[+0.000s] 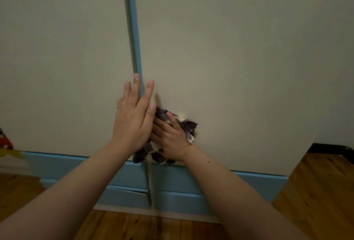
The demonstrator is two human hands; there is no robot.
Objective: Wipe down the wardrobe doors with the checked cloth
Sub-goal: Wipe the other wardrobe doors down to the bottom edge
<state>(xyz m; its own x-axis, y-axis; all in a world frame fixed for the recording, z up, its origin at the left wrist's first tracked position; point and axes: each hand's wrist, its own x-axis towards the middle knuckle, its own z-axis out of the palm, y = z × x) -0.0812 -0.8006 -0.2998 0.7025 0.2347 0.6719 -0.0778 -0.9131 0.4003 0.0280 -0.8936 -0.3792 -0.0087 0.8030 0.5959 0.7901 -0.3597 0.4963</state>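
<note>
head view, facing the lower part of a wardrobe. the left door and right door are pale cream and closed, with a vertical blue strip along the seam between them. the checked cloth, dark and white, is bunched up low on the right door, just beside the seam and just above the door's bottom edge. the right hand lies over the cloth and presses it to the door, fingers spread and fairly straight, not clenched; folds of cloth stick out above the fingers and below the wrist. the left hand is flat with fingers straight and slightly apart, held over the seam and holding nothing; its edge overlaps the right hand. a blue base runs under the doors, with a cracked panel lower down. a wooden floor lies below. a blurred red and yellow object shows at the left edge; what it is cannot be told.
</note>
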